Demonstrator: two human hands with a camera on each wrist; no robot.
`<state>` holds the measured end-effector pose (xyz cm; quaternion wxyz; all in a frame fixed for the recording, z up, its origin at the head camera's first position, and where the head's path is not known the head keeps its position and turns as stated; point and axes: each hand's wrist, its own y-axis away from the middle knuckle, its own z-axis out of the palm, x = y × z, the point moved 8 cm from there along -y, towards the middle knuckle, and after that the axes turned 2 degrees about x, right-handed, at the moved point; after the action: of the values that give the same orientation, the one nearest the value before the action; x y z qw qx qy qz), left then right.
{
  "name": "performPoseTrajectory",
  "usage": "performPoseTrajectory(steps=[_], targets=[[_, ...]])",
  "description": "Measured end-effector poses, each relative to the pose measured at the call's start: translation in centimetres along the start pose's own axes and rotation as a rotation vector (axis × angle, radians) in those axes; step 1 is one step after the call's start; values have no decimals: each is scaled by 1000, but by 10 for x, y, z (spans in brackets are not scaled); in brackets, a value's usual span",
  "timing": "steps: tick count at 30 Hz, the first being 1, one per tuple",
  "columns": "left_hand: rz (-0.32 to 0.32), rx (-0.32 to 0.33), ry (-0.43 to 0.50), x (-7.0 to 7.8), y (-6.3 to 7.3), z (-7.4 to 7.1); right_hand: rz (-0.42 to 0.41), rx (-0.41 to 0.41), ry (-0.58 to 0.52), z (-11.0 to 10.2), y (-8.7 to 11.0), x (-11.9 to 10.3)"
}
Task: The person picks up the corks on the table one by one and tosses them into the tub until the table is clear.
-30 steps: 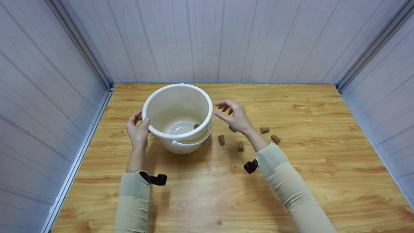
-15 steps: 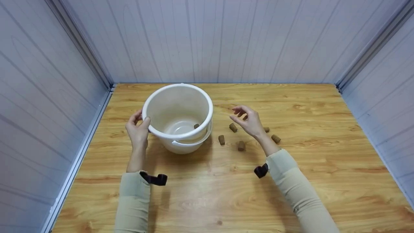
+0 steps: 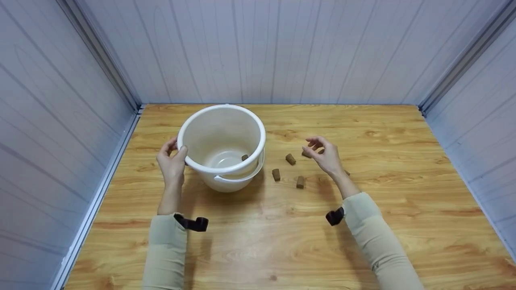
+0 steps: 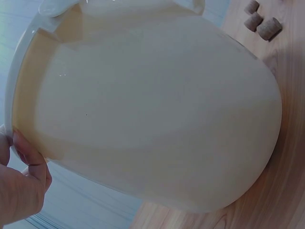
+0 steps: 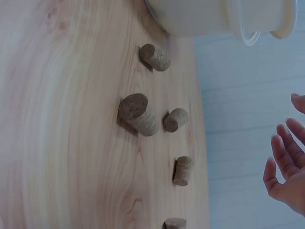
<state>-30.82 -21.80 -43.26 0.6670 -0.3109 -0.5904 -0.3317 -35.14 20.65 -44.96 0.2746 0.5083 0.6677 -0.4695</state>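
Observation:
A white plastic bucket [image 3: 225, 177] stands on the table, its handle hanging down at the front right. A cork [image 3: 245, 157] lies inside on its bottom. My left hand [image 3: 172, 163] grips the left rim, thumb on top; the left wrist view shows its fingers [image 4: 35, 169] under the rim. Right of the bucket lie several loose corks, among them one near the bucket [image 3: 276, 174], a nearer cork [image 3: 300, 182] and a farther cork [image 3: 290, 159]. Above them hovers my right hand [image 3: 327, 157], fingers loosely bent and holding nothing; it partly covers one cork [image 3: 306, 154].
The wood-grain table [image 3: 258, 249] is walled in by pale panels: a left wall [image 3: 48, 121], a back wall [image 3: 258, 52] and a right wall [image 3: 475, 100]. A black camera mount [image 3: 195, 224] sticks out from the left wrist, another mount [image 3: 335, 216] from the right.
My right hand has moved right, away from the bucket's rim and over the corks, uncovering some and covering others. The left hand and bucket have stayed in place.

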Motion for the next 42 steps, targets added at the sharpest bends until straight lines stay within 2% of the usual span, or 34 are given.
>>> performPoseTrajectory(steps=[10, 17, 25, 32, 42], targets=[[5, -1, 4, 0, 0, -1, 106, 78, -3, -25, 13, 30], [3, 2, 9, 0, 0, -1, 162, 90, -9, -39, 27, 14], [-7, 2, 30, 0, 0, -1, 249, 127, 33, -51, 30, 64], [-7, 7, 4, 0, 0, -2, 303, 155, 81, -63, 38, 83], [-22, 9, 14, -1, -1, -1, 342, 240, 39, -78, 51, 103]])
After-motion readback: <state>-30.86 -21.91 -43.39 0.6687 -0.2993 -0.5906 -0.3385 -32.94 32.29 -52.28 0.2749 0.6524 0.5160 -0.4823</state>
